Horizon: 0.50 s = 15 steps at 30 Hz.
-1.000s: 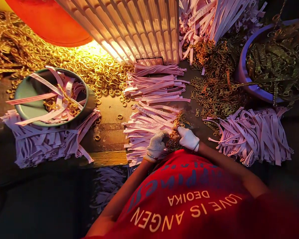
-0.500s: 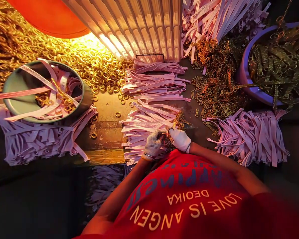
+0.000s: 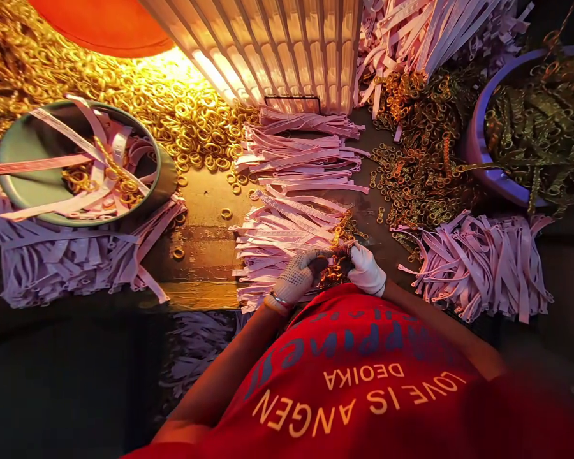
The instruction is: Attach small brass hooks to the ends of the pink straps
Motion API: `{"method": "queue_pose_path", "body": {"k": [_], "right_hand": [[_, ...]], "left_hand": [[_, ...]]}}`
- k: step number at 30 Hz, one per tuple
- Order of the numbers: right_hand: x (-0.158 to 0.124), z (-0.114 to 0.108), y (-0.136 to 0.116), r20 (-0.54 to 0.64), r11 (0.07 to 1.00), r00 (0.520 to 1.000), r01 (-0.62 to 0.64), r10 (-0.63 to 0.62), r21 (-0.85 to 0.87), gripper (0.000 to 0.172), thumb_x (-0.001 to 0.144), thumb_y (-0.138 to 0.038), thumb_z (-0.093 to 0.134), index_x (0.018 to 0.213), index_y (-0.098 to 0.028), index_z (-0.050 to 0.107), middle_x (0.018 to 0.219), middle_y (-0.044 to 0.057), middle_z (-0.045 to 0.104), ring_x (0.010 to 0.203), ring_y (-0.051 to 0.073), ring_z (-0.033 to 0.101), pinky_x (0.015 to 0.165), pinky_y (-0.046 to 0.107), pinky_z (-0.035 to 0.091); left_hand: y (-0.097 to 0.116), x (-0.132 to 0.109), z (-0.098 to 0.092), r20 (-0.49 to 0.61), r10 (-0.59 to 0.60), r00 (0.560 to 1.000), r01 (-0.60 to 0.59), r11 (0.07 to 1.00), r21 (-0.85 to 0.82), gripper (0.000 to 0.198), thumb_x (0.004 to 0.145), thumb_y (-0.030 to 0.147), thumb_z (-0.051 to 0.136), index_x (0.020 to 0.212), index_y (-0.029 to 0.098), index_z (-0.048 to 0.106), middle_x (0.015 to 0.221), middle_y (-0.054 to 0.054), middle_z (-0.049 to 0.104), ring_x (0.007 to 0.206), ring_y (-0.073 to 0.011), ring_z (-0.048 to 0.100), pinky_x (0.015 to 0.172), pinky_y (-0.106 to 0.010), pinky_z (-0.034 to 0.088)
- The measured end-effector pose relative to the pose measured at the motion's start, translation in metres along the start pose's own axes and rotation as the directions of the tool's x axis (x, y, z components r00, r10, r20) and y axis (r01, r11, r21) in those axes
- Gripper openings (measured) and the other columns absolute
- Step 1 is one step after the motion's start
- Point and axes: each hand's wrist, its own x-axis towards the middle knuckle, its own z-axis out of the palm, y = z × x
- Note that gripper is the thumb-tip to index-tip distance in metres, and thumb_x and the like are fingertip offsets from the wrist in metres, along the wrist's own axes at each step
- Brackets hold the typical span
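Note:
My left hand (image 3: 297,275), in a knit glove with dotted grip, is closed at the near right side of a pile of pink straps (image 3: 287,220). Close by on the right, my right hand (image 3: 367,270), in a white glove, has its fingertips pinched together. A thin piece seems to run between the two hands, but it is too small and dark to name. Small gold metal clips (image 3: 340,237) lie around and just beyond the fingertips, on the ends of the straps. The dark fingertips partly hide what they grip.
A green bowl (image 3: 16,169) with straps and rings stands left, beside heaped gold rings (image 3: 196,143). Right are loose metal clips (image 3: 411,166), a purple basin (image 3: 481,137) and another strap pile (image 3: 483,264). A ribbed white panel (image 3: 287,51) and orange object (image 3: 110,25) are behind.
My right hand has moved to the right, away from my left hand, widening the gap between them. Gold clips now show in that gap. The camera view has shifted slightly.

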Motion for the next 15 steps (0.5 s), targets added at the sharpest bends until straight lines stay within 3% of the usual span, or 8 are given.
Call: {"method": "queue_pose_path", "body": {"k": [3,5,10,12,15], "right_hand": [[-0.002,-0.003,-0.002,0.004,0.996,0.998,-0.070,0.070,0.060,0.031,0.085,-0.018,0.053,0.114,-0.017,0.062,0.109,0.012,0.067,0.099,0.023,0.063,0.092,0.035,0.050],[-0.001,-0.005,-0.003,0.013,0.969,0.993,-0.120,0.120,0.217,0.026,0.084,-0.022,0.058,0.110,-0.018,0.062,0.102,0.009,0.069,0.091,0.020,0.064,0.087,0.033,0.051],[0.002,-0.001,-0.002,0.067,0.740,0.982,-0.177,0.176,0.649,0.033,0.078,-0.039,0.073,0.101,-0.018,0.062,0.090,0.003,0.070,0.078,0.016,0.063,0.074,0.027,0.053],[0.002,-0.002,-0.002,0.104,0.665,0.979,-0.194,0.173,0.721,0.037,0.077,-0.041,0.075,0.103,-0.018,0.063,0.094,0.003,0.070,0.083,0.017,0.064,0.078,0.028,0.054],[0.000,-0.007,-0.005,0.147,0.644,0.970,-0.240,0.196,0.726,0.040,0.075,-0.042,0.080,0.103,-0.018,0.065,0.096,0.004,0.069,0.089,0.018,0.064,0.083,0.030,0.054]], "left_hand": [[0.005,-0.003,0.005,-0.011,-0.024,1.000,0.023,0.995,-0.101,0.037,0.084,0.042,0.065,0.103,0.011,0.071,0.055,0.007,0.041,0.043,-0.0056,0.032,0.041,-0.020,0.024],[0.006,-0.005,0.008,-0.033,-0.033,0.999,0.028,0.992,-0.123,0.037,0.083,0.042,0.065,0.103,0.011,0.071,0.055,0.007,0.042,0.043,-0.0058,0.032,0.041,-0.020,0.024],[0.004,-0.008,0.013,-0.181,0.005,0.983,-0.027,0.993,-0.119,0.032,0.084,0.039,0.064,0.104,0.014,0.070,0.056,0.007,0.046,0.044,-0.0063,0.036,0.043,-0.020,0.028],[0.001,-0.008,0.014,-0.228,0.026,0.973,-0.050,0.994,-0.100,0.028,0.084,0.036,0.064,0.102,0.015,0.070,0.058,0.006,0.049,0.045,-0.0064,0.037,0.045,-0.020,0.030],[-0.004,-0.007,0.014,-0.236,0.052,0.970,-0.075,0.993,-0.088,0.030,0.084,0.039,0.064,0.101,0.015,0.070,0.061,0.004,0.053,0.048,-0.0071,0.040,0.047,-0.021,0.032]]}}
